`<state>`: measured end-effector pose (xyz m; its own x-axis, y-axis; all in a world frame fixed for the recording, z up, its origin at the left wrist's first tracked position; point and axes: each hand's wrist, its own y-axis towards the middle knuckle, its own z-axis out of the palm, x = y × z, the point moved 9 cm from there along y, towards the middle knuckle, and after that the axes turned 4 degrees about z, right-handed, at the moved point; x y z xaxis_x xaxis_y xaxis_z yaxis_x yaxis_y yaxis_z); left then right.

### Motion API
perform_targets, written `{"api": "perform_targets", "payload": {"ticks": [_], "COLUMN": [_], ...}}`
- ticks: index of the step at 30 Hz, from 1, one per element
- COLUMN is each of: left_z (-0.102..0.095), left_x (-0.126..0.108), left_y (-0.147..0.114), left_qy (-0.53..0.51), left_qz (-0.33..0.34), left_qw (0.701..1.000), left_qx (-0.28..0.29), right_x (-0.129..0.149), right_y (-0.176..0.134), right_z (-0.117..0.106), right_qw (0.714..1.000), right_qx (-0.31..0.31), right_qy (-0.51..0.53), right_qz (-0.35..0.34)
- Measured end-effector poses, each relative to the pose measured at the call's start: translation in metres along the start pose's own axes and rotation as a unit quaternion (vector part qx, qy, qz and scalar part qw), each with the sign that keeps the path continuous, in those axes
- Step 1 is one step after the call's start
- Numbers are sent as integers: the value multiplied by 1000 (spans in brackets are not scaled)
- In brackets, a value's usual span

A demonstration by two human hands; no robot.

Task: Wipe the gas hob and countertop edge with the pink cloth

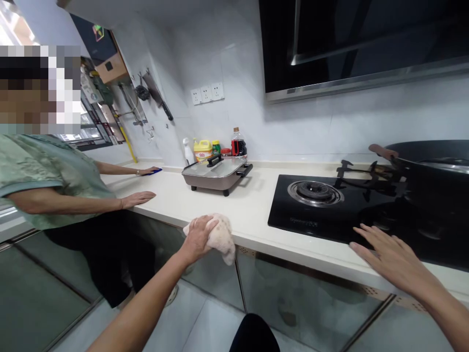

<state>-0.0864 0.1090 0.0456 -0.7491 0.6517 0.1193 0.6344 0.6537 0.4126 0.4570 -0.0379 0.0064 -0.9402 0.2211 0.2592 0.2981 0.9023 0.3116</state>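
My left hand is closed on a pale, stained cleaning cloth at the front edge of the white countertop. Part of the cloth hangs over that edge. Over the front of the black gas stove is my right hand, its fingers spread and nothing in it. Whether its fingertips touch the stove I cannot tell. Behind the cloth stands a brown electric pan with a glass lid.
At the left a co-worker has one hand flat on the counter and the other on a blue cloth. Bottles stand behind the pan. A large dark wok sits on the stove's right side, under a range hood. A cleaver hangs on the wall.
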Motion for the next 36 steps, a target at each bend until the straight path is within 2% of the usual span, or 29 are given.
{"api": "perform_targets", "payload": {"ticks": [2,5,9,15,18,20,28,30,33,36], "left_z": [-6,-7,-4,4,3,1,-5,-4,3,15], "left_x": [4,-3,-13,-11,-11,-11,-9,-13,-34,-80], "left_y": [-2,-4,-3,3,10,16,71,89,120,150], "left_qy": [-14,-25,-32,-71,-52,-37,-74,-82,-91,-112], "left_qz": [-7,-37,-84,-130,-159,-176,-179,-180,-171,-144], "left_qw": [999,997,992,986,985,983,964,960,961,964], "left_qx": [29,65,86,73,45,46,182,198,200,195], "right_x": [3,4,3,2,0,0,2,5,8,11], "right_y": [0,0,2,2,2,1,-1,-1,2,3], "right_z": [-1,0,1,1,4,4,-1,-1,-2,-4], "right_qw": [1000,1000,1000,1000,1000,1000,1000,1000,1000,1000], "right_qx": [-10,-14,-11,-5,4,6,1,-2,-13,-15], "right_qy": [-2,0,6,16,16,12,8,4,-9,-18], "right_qz": [-8,-11,-3,1,1,-3,-1,-3,-4,-1]}}
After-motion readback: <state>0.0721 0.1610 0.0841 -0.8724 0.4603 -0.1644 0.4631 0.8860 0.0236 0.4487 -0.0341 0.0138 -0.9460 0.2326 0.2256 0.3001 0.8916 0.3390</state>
